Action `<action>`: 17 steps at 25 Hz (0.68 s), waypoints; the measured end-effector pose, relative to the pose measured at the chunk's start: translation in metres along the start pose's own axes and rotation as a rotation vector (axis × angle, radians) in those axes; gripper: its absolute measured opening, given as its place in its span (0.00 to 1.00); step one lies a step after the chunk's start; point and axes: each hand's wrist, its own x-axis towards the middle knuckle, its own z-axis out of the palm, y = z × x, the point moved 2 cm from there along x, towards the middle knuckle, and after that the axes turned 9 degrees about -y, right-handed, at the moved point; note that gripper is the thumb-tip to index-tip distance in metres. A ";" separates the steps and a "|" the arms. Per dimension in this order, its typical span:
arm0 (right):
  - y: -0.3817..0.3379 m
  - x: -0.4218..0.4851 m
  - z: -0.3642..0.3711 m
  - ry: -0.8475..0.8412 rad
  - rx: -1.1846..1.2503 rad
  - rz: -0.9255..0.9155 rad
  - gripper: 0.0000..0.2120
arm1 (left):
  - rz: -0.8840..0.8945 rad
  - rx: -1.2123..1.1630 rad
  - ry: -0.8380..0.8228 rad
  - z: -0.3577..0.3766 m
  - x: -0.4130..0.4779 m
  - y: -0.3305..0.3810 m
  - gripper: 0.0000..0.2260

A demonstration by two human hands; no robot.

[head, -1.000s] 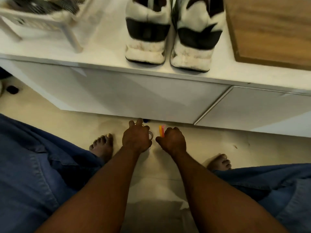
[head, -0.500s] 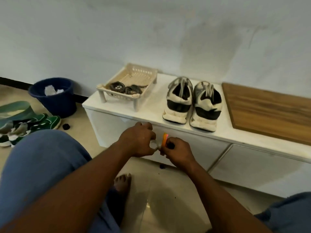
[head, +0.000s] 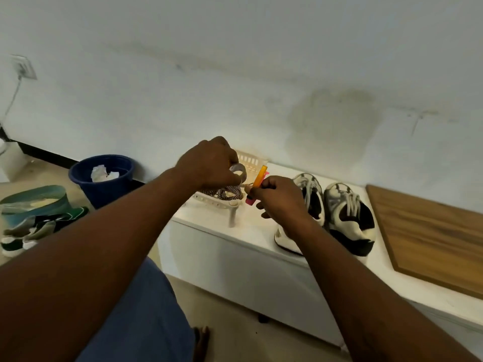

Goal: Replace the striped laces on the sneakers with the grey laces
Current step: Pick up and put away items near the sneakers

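Left hand (head: 209, 163) gripping small pale tape roll (head: 238, 169), right hand (head: 277, 197) gripping orange-and-pink plastic stick tool (head: 260, 176); possible hazard: either slipping free.

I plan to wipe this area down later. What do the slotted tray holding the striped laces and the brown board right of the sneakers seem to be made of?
The tray looks like cream moulded plastic with a matt finish: it has slotted walls and a one-piece leg. The board looks like wood, or a wood-look laminate, with a satin finish and streaky brown grain; I cannot tell which.
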 end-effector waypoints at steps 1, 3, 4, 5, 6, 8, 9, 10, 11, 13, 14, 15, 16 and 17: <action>-0.004 0.018 -0.001 0.018 -0.060 0.003 0.10 | -0.042 -0.027 0.014 0.006 0.017 -0.008 0.20; -0.005 0.055 -0.004 0.041 -0.144 0.035 0.12 | -0.089 -0.028 0.003 0.026 0.049 -0.022 0.22; -0.005 0.073 -0.005 0.042 -0.191 0.054 0.12 | -0.100 -0.012 -0.013 0.037 0.065 -0.029 0.23; -0.005 0.092 -0.006 0.041 -0.249 0.070 0.12 | -0.112 0.001 -0.024 0.047 0.081 -0.036 0.23; -0.004 0.111 -0.007 0.036 -0.310 0.079 0.11 | -0.127 0.010 -0.028 0.054 0.095 -0.044 0.22; -0.003 0.144 -0.006 0.022 -0.429 0.082 0.11 | -0.144 0.041 -0.030 0.059 0.119 -0.055 0.21; 0.000 0.159 -0.003 0.012 -0.479 0.092 0.11 | -0.137 0.061 -0.043 0.062 0.129 -0.060 0.21; 0.002 0.172 0.000 0.006 -0.515 0.112 0.10 | -0.120 0.091 -0.073 0.066 0.138 -0.063 0.21; 0.005 0.184 0.003 0.004 -0.534 0.143 0.11 | -0.102 0.126 -0.118 0.071 0.145 -0.064 0.22; 0.010 0.199 0.008 -0.023 -0.565 0.203 0.11 | -0.089 0.173 -0.173 0.082 0.155 -0.065 0.22; 0.011 0.204 0.010 -0.050 -0.577 0.224 0.13 | -0.087 0.179 -0.165 0.086 0.158 -0.066 0.22; 0.012 0.207 0.012 -0.067 -0.584 0.237 0.15 | -0.085 0.175 -0.145 0.089 0.159 -0.066 0.21; 0.011 0.210 0.013 -0.073 -0.592 0.238 0.17 | -0.084 0.160 -0.126 0.090 0.161 -0.068 0.21; 0.011 0.213 0.014 -0.076 -0.603 0.234 0.19 | -0.084 0.138 -0.113 0.092 0.163 -0.070 0.21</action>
